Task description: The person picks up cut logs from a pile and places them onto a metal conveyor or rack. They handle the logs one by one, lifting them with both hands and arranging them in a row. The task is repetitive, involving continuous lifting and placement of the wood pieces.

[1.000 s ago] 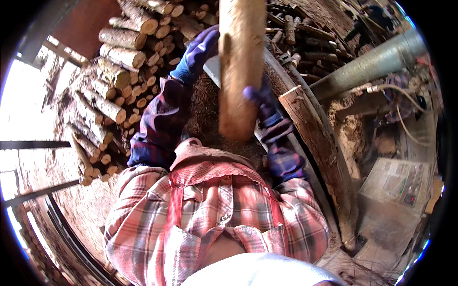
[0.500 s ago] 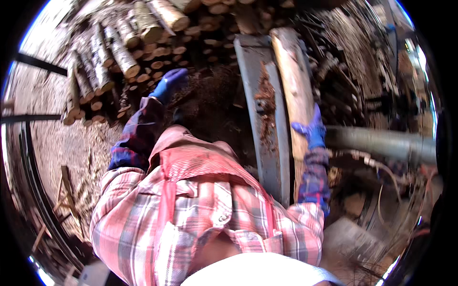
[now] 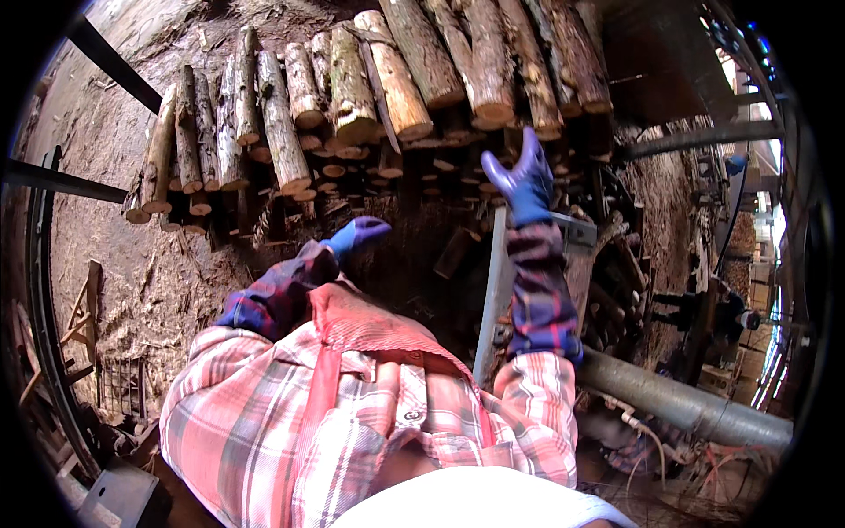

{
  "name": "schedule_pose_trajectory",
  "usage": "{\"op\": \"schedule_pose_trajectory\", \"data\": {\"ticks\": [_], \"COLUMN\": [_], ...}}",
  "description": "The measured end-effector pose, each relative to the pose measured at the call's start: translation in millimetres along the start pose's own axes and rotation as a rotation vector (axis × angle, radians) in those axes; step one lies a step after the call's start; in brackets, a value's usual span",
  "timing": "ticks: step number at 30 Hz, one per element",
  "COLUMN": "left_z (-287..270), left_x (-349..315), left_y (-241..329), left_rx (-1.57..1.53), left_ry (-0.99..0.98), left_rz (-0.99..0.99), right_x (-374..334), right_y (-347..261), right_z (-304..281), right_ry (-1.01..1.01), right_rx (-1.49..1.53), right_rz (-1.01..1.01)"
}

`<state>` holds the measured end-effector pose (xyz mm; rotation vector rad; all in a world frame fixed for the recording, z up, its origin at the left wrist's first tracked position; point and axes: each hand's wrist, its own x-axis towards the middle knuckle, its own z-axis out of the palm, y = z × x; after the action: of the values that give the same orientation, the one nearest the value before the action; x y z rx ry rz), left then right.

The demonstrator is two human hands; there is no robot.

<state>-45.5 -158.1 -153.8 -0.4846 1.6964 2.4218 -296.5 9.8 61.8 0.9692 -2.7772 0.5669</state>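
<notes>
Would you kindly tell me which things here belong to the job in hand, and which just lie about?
With the job:
- stacked logs, nearest the open right hand
- metal frame, partly hidden

Lying about:
- wooden sticks, far left
- large pipe, right

Log pile all across far side. Right hand out front, near it; left hand closer in, well back from pile. Channel runs partly under right forearm, loose log on its left, wood heap on its right. Pipe off right past forearm, hose on its near side. Bars way over left.
</notes>
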Motion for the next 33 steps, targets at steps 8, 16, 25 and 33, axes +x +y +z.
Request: {"op": "schedule_pose_trajectory", "data": {"ticks": [8, 16, 25, 33], "left_z": [-84, -107, -40, 2], "left_x": [-39, -10, 112, 103], "left_y": [24, 35, 148, 61], "left_rx": [-0.276, 0.204, -0.308, -0.051], "left_ry": [0.318, 0.021, 0.009, 0.125], "left_rz": [-0.091, 0.521, 0.427, 0.413], "right_x": [149, 146, -79, -196], "right_y": [-56, -9, -68, -65], "right_z": [70, 37, 71, 29], "right_ry": [-0.197, -0.470, -0.016, -0.159], "right_rx": [-0.443, 1.714, 0.949, 0.967], "right_rz": [0.498, 0.720, 0.297, 0.354]}}
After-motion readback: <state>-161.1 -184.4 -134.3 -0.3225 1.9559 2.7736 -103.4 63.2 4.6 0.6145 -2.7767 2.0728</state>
